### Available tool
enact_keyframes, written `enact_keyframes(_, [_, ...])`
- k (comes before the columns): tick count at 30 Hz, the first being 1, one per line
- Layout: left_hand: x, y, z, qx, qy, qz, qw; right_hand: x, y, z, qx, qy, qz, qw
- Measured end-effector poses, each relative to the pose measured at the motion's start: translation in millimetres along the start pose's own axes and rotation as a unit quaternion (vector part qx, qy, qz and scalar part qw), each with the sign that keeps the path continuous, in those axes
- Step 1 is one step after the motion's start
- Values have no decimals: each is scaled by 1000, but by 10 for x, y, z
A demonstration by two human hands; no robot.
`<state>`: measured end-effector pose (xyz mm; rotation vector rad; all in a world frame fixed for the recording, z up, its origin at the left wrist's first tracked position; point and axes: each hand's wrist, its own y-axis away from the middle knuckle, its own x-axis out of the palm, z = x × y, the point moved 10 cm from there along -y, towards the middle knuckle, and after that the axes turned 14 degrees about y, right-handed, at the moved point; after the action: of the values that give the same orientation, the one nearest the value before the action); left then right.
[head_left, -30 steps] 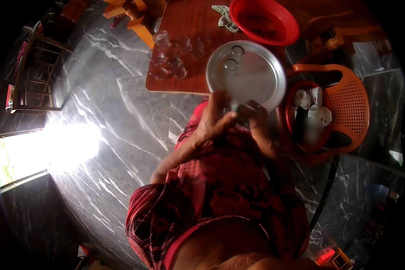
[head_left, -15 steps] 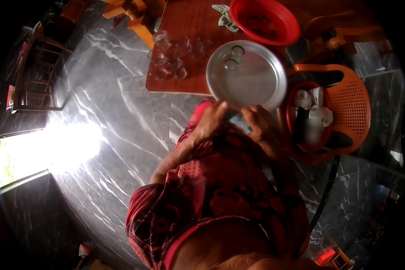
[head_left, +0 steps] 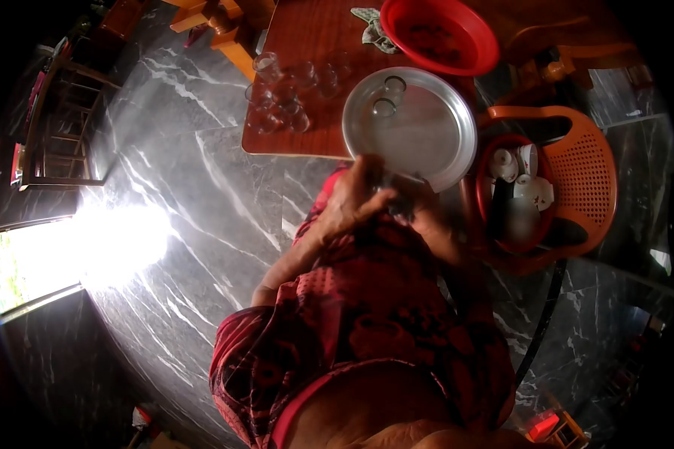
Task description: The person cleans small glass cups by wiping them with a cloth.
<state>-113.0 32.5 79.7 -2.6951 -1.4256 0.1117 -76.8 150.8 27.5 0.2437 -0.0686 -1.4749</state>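
In front of my body, by the near rim of a round metal tray (head_left: pixel 457 170), my two hands are close together. My left hand (head_left: pixel 352 202) is closed, its thumb stretched towards my right hand (head_left: pixel 430 217). The right hand is curled and partly smeared by motion. Between them is a small dark, shiny object (head_left: pixel 401 203), too blurred and covered to name. Two clear drinking glasses (head_left: pixel 384 107) are on the tray, near its far left side. Left of the tray, several more clear glasses (head_left: pixel 268 67) are grouped on the wooden table (head_left: pixel 307 142).
A red basin (head_left: pixel 487 52) of water with dark shapes in it is at the table's far side, beside a patterned cloth (head_left: pixel 374 34). To my right, an orange plastic chair (head_left: pixel 584 172) bears a red tub (head_left: pixel 535 236) with white cups (head_left: pixel 532 193).
My hands have shifted around the small object. The left thumb now reaches across to the right, and the pale blue patch seen between the hands no longer shows.
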Motion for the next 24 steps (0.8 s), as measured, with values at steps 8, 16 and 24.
enact_keyframes(8, [-51, 18, 124, 20, 191, -73, 979, -31, 86, -75, 85, -114, -45, 989])
enact_keyframes(16, [191, 203, 745, -329, 344, -13, 879, -20, 520, 1102, -389, 497, -233, 740])
enact_keyframes(24, [20, 56, 396, -152, 241, -33, 958, 116, 556, 1211, -447, 525, -212, 692])
